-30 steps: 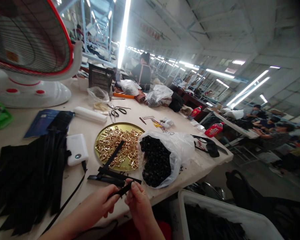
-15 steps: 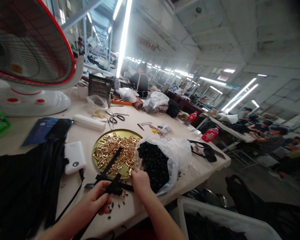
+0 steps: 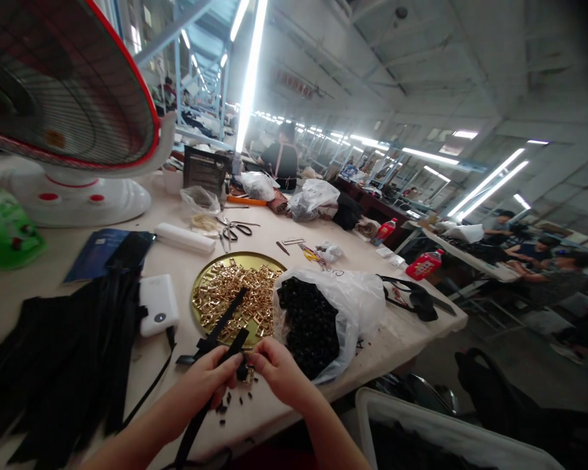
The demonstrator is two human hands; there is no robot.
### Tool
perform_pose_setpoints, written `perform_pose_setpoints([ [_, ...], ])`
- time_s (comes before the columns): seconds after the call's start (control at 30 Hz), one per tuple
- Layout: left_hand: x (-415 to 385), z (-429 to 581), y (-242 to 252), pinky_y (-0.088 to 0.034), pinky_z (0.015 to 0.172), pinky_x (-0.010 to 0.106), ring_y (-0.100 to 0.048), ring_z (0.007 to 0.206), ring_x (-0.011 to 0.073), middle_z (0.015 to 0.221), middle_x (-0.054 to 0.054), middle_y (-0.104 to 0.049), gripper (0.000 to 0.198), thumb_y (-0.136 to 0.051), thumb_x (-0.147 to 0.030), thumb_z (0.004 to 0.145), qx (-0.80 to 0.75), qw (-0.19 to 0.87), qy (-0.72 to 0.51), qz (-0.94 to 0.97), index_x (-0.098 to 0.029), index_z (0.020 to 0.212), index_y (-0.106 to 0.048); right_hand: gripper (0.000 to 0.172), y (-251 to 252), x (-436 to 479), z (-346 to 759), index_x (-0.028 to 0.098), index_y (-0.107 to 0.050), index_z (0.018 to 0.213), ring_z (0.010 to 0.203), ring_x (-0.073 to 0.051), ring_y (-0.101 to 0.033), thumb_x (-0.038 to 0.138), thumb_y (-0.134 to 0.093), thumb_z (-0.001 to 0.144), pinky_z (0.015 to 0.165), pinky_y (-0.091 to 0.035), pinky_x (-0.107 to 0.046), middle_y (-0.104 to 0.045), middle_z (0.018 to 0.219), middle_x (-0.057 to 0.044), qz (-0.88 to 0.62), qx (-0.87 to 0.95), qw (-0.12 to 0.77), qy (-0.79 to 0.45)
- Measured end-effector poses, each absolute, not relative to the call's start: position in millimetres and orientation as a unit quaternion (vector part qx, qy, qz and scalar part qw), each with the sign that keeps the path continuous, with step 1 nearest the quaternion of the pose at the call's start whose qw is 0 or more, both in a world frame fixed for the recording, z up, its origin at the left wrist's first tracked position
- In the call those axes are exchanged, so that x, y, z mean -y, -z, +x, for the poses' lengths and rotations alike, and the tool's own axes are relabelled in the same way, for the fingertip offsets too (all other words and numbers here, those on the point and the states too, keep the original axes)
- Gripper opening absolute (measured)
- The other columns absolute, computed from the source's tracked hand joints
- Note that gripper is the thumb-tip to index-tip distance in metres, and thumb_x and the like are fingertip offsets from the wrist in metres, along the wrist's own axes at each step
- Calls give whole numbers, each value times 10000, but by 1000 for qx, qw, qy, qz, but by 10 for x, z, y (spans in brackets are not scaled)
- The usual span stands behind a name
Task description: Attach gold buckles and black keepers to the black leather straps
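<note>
Both hands pinch closed: left hand (image 3: 210, 382) fingers grip the black strap (image 3: 225, 356), right hand (image 3: 278, 369) fingers fitting a small piece (image 3: 243, 374) between them; threading needs steady alignment.

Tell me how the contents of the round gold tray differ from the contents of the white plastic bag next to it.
The pieces in the gold tray are shiny gold buckles; those in the white plastic bag are dull black small parts. The buckles lie spread flat in an open, rigid tray; the black parts sit heaped in a crumpled bag with its mouth open. Both are loose heaps of many small pieces, side by side on the table.
</note>
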State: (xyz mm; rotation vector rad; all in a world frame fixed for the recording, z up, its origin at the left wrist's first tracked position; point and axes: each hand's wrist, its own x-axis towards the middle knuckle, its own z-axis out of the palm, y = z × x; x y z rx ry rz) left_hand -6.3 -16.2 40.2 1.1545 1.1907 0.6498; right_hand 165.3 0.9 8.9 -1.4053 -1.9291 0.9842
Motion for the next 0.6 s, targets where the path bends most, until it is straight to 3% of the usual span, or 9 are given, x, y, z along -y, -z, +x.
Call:
perform_pose_setpoints([
  [0.17, 207, -47, -357, -257, 432, 210, -335, 416, 61, 564, -81, -465, 404, -501, -585, 665, -529, 638, -290, 480, -183, 675, -467, 219, -65, 204, 1499, 185, -539, 681, 640, -122, -447, 371, -540, 797, 594, -357, -229, -490, 679, 23, -444, 616, 356, -545],
  [0.3, 215, -88, -247, -225, 412, 210, -317, 399, 66, 530, -86, -432, 446, -511, -617, 635, -538, 650, -271, 463, -177, 709, -504, 150, -22, 288, 1450, 186, -535, 693, 660, -121, -468, 296, -529, 794, 612, -368, -231, -521, 718, 18, -425, 595, 338, -592],
  [0.37, 216, -91, -241, -217, 407, 205, -309, 408, 65, 549, -78, -450, 426, -522, -585, 638, -532, 656, -270, 463, -171, 736, -512, 51, -16, 336, 1425, 187, -522, 703, 674, -119, -472, 160, -554, 731, 625, -375, -232, -527, 771, 16, -435, 617, 324, -571],
  [0.47, 224, -75, -286, -226, 409, 201, -309, 429, 65, 577, -69, -473, 358, -541, -513, 645, -517, 670, -272, 458, -167, 732, -513, 194, -16, 402, 1382, 188, -511, 699, 748, -134, -492, 5, -513, 635, 678, -392, -248, -530, 855, -3, -462, 662, 334, -487],
  [0.6, 232, -66, -309, -229, 417, 195, -303, 424, 64, 532, -90, -430, 331, -588, -476, 614, -518, 666, -270, 464, -169, 717, -524, 164, -6, 436, 1361, 194, -541, 723, 779, -153, -510, 38, -538, 674, 702, -400, -268, -557, 863, -18, -484, 684, 348, -419],
])
